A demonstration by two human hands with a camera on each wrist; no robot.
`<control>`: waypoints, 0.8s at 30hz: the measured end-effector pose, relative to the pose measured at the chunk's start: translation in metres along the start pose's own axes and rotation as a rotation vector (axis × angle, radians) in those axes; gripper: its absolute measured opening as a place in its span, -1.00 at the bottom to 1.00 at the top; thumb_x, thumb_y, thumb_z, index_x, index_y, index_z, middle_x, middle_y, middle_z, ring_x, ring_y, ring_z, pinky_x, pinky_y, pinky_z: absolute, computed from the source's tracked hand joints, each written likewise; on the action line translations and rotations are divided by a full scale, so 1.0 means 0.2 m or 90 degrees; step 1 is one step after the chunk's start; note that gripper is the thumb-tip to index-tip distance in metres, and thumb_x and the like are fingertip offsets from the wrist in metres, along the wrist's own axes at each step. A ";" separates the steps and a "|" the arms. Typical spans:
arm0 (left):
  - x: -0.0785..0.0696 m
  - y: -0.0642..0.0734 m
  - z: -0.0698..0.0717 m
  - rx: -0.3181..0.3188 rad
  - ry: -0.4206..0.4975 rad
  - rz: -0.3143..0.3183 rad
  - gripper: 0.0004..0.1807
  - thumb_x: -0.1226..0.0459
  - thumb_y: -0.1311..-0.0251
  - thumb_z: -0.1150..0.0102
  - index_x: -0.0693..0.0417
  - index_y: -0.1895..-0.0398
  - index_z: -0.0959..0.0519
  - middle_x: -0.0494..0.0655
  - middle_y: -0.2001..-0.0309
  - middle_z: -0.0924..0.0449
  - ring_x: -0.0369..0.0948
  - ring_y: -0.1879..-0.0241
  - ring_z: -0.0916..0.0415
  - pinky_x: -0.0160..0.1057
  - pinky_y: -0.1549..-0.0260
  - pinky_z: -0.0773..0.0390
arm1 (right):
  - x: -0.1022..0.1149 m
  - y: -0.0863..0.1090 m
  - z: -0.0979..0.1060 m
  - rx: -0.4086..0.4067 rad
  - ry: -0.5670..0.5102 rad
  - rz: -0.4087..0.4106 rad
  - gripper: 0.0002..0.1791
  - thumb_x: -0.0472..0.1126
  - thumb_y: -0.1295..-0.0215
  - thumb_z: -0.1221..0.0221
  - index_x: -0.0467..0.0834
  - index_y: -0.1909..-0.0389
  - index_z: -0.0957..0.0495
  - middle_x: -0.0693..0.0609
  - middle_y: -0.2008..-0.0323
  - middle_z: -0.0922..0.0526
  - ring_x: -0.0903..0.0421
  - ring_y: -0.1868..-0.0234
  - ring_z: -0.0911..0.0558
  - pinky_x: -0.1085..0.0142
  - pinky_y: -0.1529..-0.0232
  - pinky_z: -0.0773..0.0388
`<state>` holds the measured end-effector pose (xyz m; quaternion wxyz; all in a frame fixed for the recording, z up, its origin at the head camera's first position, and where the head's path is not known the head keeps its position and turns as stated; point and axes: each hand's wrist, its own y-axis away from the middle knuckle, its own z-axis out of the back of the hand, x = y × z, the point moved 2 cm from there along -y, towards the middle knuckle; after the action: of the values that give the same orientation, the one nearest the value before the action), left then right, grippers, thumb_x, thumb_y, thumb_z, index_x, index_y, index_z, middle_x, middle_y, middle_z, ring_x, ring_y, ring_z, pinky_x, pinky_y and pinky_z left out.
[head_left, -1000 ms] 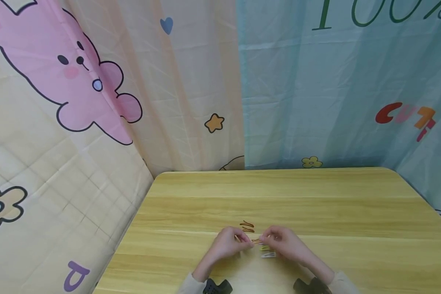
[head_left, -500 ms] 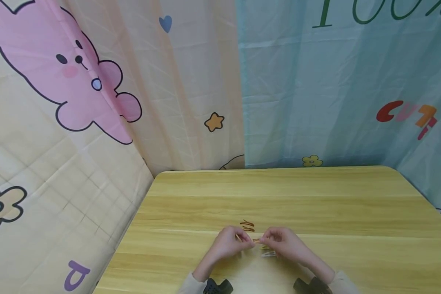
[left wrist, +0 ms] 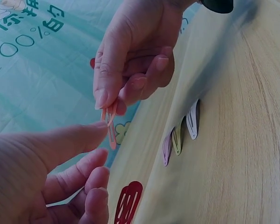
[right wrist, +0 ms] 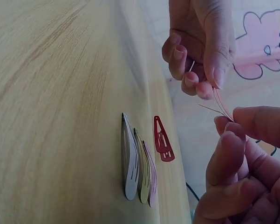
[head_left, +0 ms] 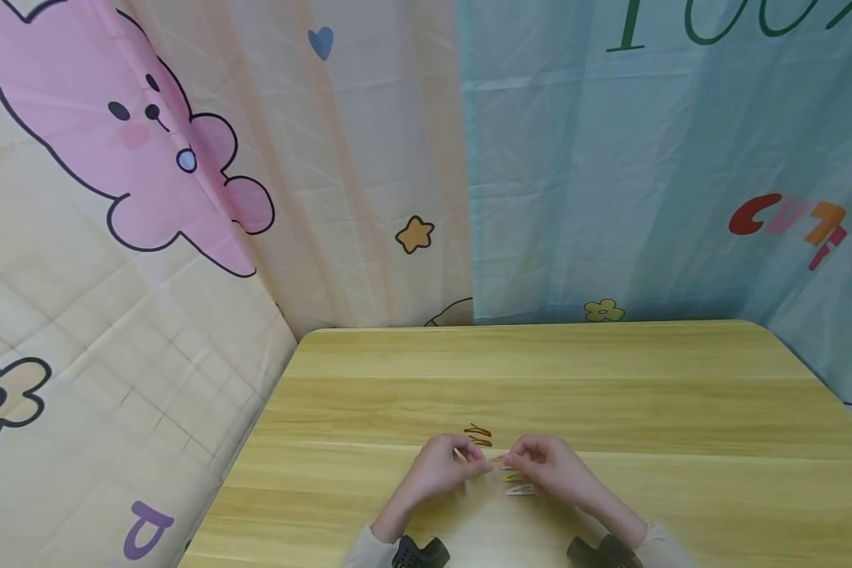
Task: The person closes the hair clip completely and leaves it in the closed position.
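Note:
An orange-pink snap hair clip (left wrist: 112, 136) is held in the air between my two hands. My right hand (head_left: 548, 467) pinches one end of it between thumb and forefinger. At the other end, the thumb and fingertips of my left hand (head_left: 446, 465) grip the clip. Seen side-on in the right wrist view, the clip (right wrist: 222, 106) has its thin tongue sprung away from the frame. Below the hands, a white hair clip (right wrist: 130, 163), a yellow one (right wrist: 143, 170) and a pink one (right wrist: 151, 182) lie side by side on the table.
Two red-brown hair clips (head_left: 479, 434) lie beyond my left fingertips, overlapping in the wrist views. The wooden table (head_left: 369, 402) reaches back to printed curtains (head_left: 539, 197). Dark wrist devices (head_left: 420, 554) sit at both cuffs.
My hands stay almost in place. The fingertips have come slightly closer together, and less of the held hair clip shows between them in the head view. The clips on the table have not moved.

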<state>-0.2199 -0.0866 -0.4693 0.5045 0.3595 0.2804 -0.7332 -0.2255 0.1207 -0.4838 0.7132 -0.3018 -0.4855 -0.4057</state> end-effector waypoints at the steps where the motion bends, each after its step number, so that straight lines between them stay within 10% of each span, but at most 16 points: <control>1: 0.00 0.00 0.00 -0.003 -0.002 0.001 -0.78 0.03 -0.06 -0.35 -0.06 0.48 -0.62 -0.34 0.52 -0.52 -0.35 0.57 -0.41 -0.34 0.59 -0.39 | 0.00 0.00 0.00 -0.001 -0.002 0.000 -0.73 -0.06 -0.32 -0.17 -0.23 0.32 -0.57 -0.10 0.54 -0.57 0.28 0.74 -0.36 0.47 0.74 -0.32; 24: -0.01 -0.01 -0.01 0.049 0.044 -0.042 -0.73 0.11 -0.24 -0.19 0.11 0.19 -0.66 -0.25 0.32 -0.61 -0.26 0.52 -0.50 -0.35 0.51 -0.46 | 0.03 0.01 0.01 -0.023 -0.028 0.003 -0.70 -0.10 -0.35 -0.14 -0.31 0.25 -0.59 -0.14 0.58 -0.50 0.23 0.71 -0.40 0.38 0.71 -0.40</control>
<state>-0.2221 -0.0839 -0.4690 0.4562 0.3943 0.2804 -0.7468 -0.2238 0.1208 -0.4783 0.6980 -0.3249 -0.4924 -0.4060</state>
